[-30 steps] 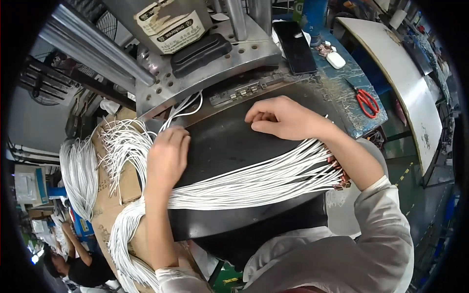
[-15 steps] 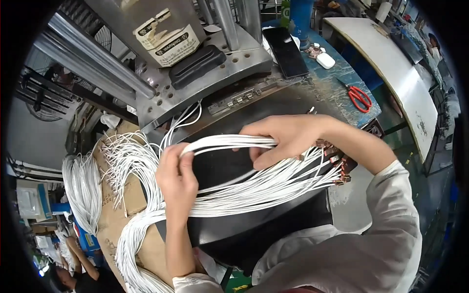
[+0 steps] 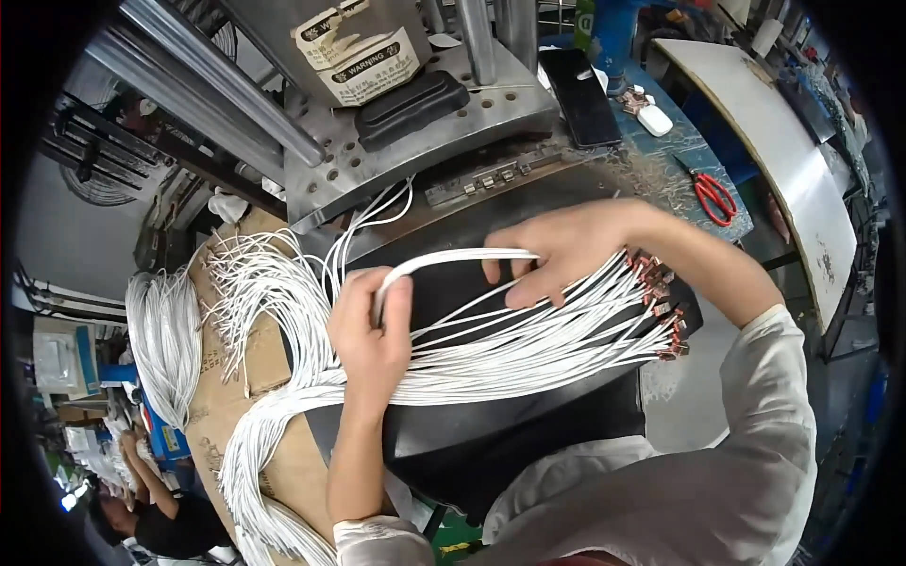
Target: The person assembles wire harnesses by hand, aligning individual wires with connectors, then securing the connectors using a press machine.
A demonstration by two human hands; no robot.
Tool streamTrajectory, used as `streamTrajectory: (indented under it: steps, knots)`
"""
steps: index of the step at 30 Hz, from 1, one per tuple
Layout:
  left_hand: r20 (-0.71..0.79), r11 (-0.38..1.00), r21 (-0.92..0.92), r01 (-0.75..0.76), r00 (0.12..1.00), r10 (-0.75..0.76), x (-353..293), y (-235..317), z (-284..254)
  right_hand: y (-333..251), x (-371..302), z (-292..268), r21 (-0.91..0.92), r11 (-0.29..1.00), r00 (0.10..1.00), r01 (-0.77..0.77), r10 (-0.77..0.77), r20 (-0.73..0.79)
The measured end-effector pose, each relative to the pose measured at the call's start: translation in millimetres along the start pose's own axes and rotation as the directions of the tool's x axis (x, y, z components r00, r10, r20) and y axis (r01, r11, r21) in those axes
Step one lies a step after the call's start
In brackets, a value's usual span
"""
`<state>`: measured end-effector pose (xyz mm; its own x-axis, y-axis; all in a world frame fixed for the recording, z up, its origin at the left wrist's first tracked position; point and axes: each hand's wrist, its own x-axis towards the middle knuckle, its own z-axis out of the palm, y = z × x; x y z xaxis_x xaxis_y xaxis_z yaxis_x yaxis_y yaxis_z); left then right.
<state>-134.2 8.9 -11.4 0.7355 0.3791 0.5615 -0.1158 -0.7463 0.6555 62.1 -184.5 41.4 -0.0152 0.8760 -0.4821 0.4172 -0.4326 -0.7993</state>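
- The grey metal machine [image 3: 415, 123] stands at the top, with thick shiny bars and a black pad [image 3: 411, 97] on its plate.
- The black mat [image 3: 491, 434] covers the desk in front of the person.
- A brown cardboard sheet [image 3: 222, 377] lies to the left of the mat.
- A big bunch of white wires [image 3: 491, 363] lies across the mat. It fans out to the right and runs left onto the cardboard.
- Another loop of white wires [image 3: 165, 340] hangs further left, apart from the first bunch.
- The right hand [image 3: 566, 250] rests on top of the wires. Its fingers are bent and pinch one end of a small bundle [image 3: 453, 259] of wires lifted off the bunch.
- The left hand [image 3: 373, 335] is closed around the other end of that small bundle, with its palm over the big bunch.
- Little copper ends [image 3: 661, 302] sit on the right tips of the wires, near the mat's edge.
- A black phone [image 3: 585, 94] lies flat at the top, beside the machine.
- Red scissors [image 3: 713, 193] lie on the blue surface to the right, well apart from the hands.
- A small white thing [image 3: 654, 120] lies near the phone.
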Motion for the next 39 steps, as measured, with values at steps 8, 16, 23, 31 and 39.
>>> streamTrajectory:
  steps: [8, 16, 23, 31, 39]
  knots:
    - [0.363, 0.786, -0.262, 0.560, 0.812, -0.457, 25, 7, -15, 46, -59, -12, 0.142, 0.973, 0.841, 0.182, -0.079, -0.535]
    - [0.820, 0.934, -0.049, 0.355, 0.548, -0.165, 61, 15, 18, 39, -129, -24, 0.399, 0.917, 0.895, -0.009, 0.185, -0.405]
    - [0.905, 0.309, -0.426, 0.850, 0.393, 0.165, 49, 92, 89, 79, -115, -62, 0.081, 0.975, 0.741, 0.207, -0.102, -0.664]
    - [0.830, 0.380, -0.400, 0.834, 0.505, -0.235, 37, 48, 93, 44, -5, -30, -0.243, 0.965, 0.835, 0.102, -0.215, -0.506]
    - [0.788, 0.171, -0.542, 0.823, 0.568, -0.237, 18, 34, 55, 61, 45, -7, -0.709, 0.604, 0.608, -0.364, -0.423, -0.672]
